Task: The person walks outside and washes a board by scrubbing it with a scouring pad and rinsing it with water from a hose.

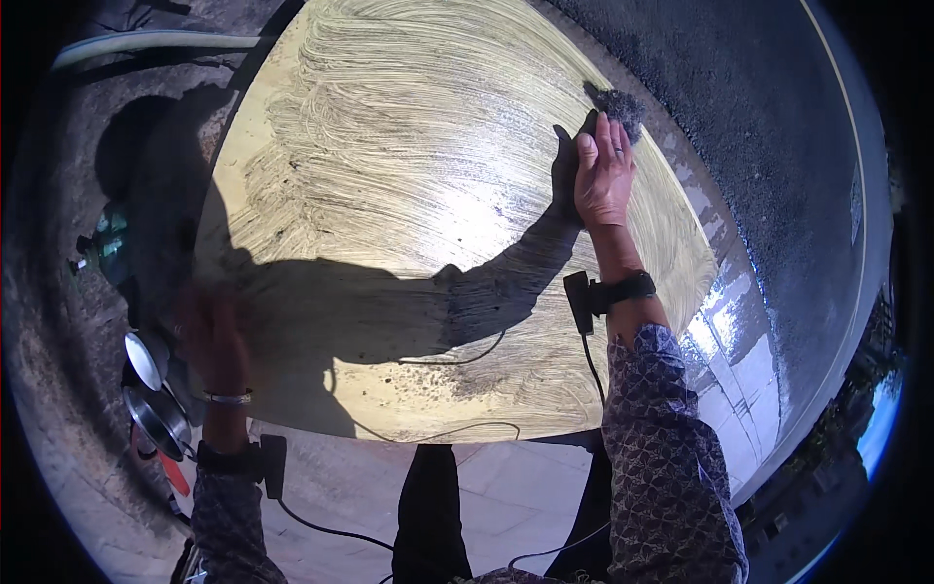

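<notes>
My right hand (605, 170) reaches to the far right part of a pale yellow board or tabletop (389, 107). Its fingers are stretched out flat, with the fingertips against a dark grey, fuzzy scouring pad (625, 109) at the board's right edge. Whether any of the pad lies under the palm is hidden. Streaky, curved dark smears cover the wet-looking surface. My left hand (214, 336), smeared by motion and in shadow, is over the board's near left edge; its fingers cannot be made out, and I see nothing in it.
Metal pans (156, 420) lie on the ground left of the board. A pale hose (161, 41) runs in at the far left. A thin black cable (336, 531) hangs from a strapped device on my left wrist. Wet paving (730, 336) and an asphalt road (769, 146) lie to the right.
</notes>
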A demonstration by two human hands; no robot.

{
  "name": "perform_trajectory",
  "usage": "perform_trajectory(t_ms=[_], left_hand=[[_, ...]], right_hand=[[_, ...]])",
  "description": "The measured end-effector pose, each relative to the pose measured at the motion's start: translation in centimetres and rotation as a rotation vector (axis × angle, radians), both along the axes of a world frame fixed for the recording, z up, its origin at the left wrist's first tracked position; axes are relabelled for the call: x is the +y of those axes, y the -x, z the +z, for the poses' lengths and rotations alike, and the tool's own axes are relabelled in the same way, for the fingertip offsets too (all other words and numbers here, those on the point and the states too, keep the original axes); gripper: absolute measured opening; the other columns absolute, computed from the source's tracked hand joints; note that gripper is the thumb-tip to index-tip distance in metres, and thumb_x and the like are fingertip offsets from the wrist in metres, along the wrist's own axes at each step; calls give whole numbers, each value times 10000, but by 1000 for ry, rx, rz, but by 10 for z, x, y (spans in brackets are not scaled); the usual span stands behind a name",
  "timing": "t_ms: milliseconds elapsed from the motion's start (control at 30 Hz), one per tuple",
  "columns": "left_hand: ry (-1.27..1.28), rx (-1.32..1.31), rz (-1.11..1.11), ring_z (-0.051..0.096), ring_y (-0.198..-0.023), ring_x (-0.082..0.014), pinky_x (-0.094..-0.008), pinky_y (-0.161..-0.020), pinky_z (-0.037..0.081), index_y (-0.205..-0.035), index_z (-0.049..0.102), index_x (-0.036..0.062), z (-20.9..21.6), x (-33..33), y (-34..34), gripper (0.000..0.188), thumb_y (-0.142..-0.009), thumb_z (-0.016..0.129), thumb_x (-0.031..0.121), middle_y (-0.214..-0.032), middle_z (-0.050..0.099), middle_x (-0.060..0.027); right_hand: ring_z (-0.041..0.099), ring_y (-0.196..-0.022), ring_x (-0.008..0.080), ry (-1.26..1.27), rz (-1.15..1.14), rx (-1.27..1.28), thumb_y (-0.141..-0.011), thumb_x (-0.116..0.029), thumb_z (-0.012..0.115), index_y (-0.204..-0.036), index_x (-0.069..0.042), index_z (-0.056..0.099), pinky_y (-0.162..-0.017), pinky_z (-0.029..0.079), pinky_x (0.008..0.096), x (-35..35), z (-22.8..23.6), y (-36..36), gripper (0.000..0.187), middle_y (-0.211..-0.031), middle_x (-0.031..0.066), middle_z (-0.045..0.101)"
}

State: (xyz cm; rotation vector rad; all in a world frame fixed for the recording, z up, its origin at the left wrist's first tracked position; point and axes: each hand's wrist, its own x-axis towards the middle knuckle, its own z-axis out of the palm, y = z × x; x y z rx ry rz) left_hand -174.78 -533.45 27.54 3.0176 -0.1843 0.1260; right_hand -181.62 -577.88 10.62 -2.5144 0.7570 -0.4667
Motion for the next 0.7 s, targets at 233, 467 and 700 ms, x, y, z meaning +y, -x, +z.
perform_trajectory(t_ms=[233, 467, 700], left_hand=[[197, -8, 46, 497, -1073, -266, -346, -917, 379, -1258, 412, 2, -19, 23, -7, 470, -850, 527, 205, -1212, 495, -165], [225, 62, 22, 427, -1121, -182, -292, -964, 326, -1294, 360, 5, -5, 82, -38, 447, -896, 457, 183, -1273, 430, -118], [722, 230, 133, 412, -1109, -184, -285, -957, 317, -1292, 349, 9, -33, 47, -39, 436, -906, 442, 189, -1215, 438, -98]], right_hand=[[374, -1150, 359, 105, -67, -1, -881, -436, 373, -1180, 36, 440, -952, 255, 481, 7, 7, 32, 563, -1159, 200, 477], [351, -1200, 343, -142, 284, -246, -847, -454, 439, -1231, -2, 415, -1008, 218, 473, 77, 48, 12, 594, -1217, 196, 460], [348, -1200, 328, -106, -663, 387, -882, -477, 329, -1249, -14, 402, -961, 268, 453, -164, -135, 321, 596, -1251, 169, 432]])
